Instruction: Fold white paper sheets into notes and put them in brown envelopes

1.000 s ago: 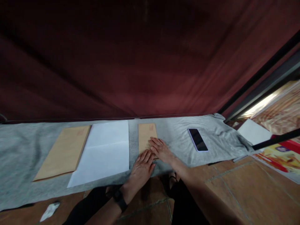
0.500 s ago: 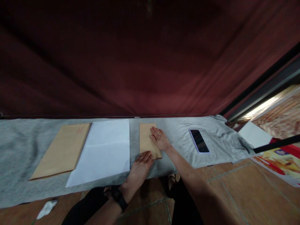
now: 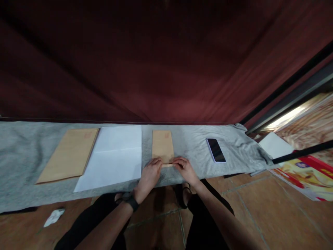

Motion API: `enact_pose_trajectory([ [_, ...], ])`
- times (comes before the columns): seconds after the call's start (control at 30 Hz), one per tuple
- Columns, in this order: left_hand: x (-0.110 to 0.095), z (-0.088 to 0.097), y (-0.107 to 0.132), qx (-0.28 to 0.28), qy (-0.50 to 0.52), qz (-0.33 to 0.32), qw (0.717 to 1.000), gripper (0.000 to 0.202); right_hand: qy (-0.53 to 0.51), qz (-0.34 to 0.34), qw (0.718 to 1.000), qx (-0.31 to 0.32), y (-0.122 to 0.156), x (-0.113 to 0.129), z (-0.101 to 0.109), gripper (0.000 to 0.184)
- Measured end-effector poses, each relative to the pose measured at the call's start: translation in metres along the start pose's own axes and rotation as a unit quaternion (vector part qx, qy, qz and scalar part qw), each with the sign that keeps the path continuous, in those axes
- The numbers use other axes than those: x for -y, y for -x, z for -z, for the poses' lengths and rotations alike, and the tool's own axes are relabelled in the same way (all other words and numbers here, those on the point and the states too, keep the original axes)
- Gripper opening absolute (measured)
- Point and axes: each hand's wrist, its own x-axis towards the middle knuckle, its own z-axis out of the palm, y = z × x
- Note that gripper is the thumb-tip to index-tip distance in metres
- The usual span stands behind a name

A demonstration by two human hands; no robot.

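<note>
A small brown paper envelope (image 3: 162,144) lies on the grey cloth in front of me, with a faint red print near its far right corner. My left hand (image 3: 151,172) pinches the left end of its near edge. At the right end of that same edge, my right hand (image 3: 185,168) is closed, fingertips pressed together on the paper. Between the hands the near edge shows as a narrow folded strip. Left of my left hand lies a white sheet of paper (image 3: 117,158) with a crease across it.
A stack of larger brown envelopes (image 3: 69,156) overlaps the sheet's left side. To the right, a phone (image 3: 216,150) rests on the grey cloth (image 3: 189,139). A dark red curtain (image 3: 161,69) hangs behind. On the tiled floor are a crumpled tissue (image 3: 54,217) and a colourful printed box (image 3: 309,173).
Both hands have gone from lying flat on the envelope to gripping the two ends of its near edge. The red print on the envelope is now uncovered. The view has shifted slightly.
</note>
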Motion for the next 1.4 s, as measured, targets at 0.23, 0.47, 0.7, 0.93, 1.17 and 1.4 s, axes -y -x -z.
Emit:
enact_pose_trajectory([
  [0.23, -0.010, 0.002, 0.007, 0.019, -0.078, -0.015, 0.997, 0.035, 0.173, -0.019, 0.984, -0.022, -0.004, 0.020, -0.012, 0.014],
  [0.47, -0.017, -0.015, 0.031, 0.030, -0.164, -0.047, 0.985, 0.052, 0.179, 0.075, 0.977, 0.090, 0.030, 0.049, -0.026, 0.053],
  [0.7, -0.012, -0.015, 0.042, -0.004, -0.144, -0.033, 0.989, 0.052, 0.240, 0.073, 0.962, 0.105, 0.040, 0.041, -0.022, 0.060],
  [0.93, -0.011, -0.009, 0.052, -0.018, -0.151, -0.007, 0.988, 0.055, 0.263, 0.064, 0.959, 0.088, 0.044, 0.034, -0.006, 0.060],
  [1.17, -0.009, 0.005, 0.044, -0.031, -0.140, 0.046, 0.989, 0.037, 0.283, 0.031, 0.957, 0.055, 0.038, 0.042, -0.005, 0.047],
  [1.4, -0.005, 0.007, 0.013, -0.067, -0.106, 0.119, 0.985, 0.026, 0.309, 0.003, 0.949, 0.064, 0.016, 0.056, -0.037, 0.046],
])
